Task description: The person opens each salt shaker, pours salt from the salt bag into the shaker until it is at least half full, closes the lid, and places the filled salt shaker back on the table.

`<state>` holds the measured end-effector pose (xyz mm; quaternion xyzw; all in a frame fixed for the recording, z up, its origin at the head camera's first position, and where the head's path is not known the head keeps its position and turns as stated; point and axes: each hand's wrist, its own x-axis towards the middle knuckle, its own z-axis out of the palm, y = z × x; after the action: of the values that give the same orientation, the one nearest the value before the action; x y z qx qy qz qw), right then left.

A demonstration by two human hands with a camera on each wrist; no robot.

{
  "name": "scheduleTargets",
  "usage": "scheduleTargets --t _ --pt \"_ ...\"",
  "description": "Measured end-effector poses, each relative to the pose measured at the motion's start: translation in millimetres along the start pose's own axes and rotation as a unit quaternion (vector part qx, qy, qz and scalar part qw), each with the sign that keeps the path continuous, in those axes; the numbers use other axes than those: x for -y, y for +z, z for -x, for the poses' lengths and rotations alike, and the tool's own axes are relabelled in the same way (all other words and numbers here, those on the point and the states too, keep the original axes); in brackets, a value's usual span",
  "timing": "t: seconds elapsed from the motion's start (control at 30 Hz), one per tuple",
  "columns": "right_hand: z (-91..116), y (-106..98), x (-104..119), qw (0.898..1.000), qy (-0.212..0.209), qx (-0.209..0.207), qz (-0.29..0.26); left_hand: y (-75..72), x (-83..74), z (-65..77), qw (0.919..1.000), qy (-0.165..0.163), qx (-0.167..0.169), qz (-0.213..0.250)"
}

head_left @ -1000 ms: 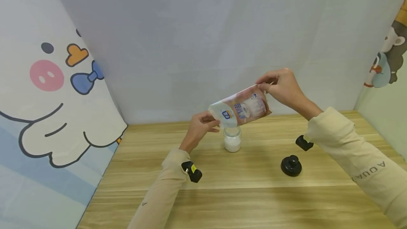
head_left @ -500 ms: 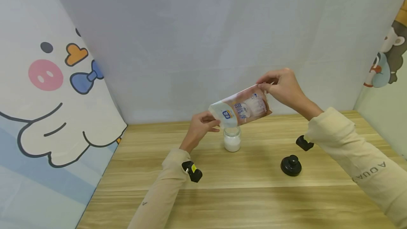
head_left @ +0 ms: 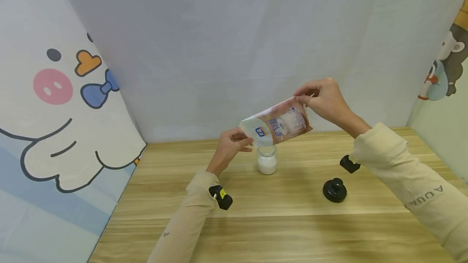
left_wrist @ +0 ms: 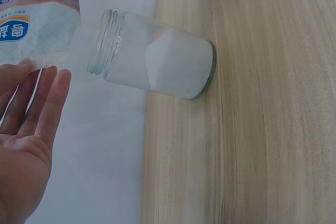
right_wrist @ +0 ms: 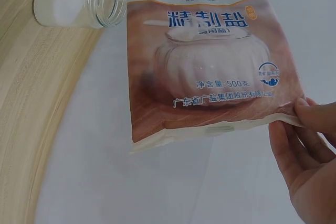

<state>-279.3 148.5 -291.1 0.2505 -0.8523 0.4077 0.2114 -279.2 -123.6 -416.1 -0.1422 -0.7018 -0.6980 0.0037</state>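
Note:
A pink and pale-blue salt bag hangs tilted above a glass jar, its pale end lower and to the left. My left hand pinches that lower end between thumb and fingers, beside the jar's mouth. At the bag's upper far corner, my right hand pinches the edge with thumb and fingertips. White salt fills part of the jar and is heaped to a slope in the left wrist view. Whether any salt is falling from the bag cannot be made out. The jar stands upright and uncapped on the table.
A round black lid with a knob lies on the wooden table, right of the jar. Behind the table hangs a pale grey cloth. Cartoon-printed panels stand at the left and right.

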Motion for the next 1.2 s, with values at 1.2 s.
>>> scheduleTargets --t 1.2 --pt "-0.9 -2.1 -0.5 1.000 -0.008 -0.004 0.002 2.7 -0.7 -1.9 1.0000 0.003 0.000 0.005"
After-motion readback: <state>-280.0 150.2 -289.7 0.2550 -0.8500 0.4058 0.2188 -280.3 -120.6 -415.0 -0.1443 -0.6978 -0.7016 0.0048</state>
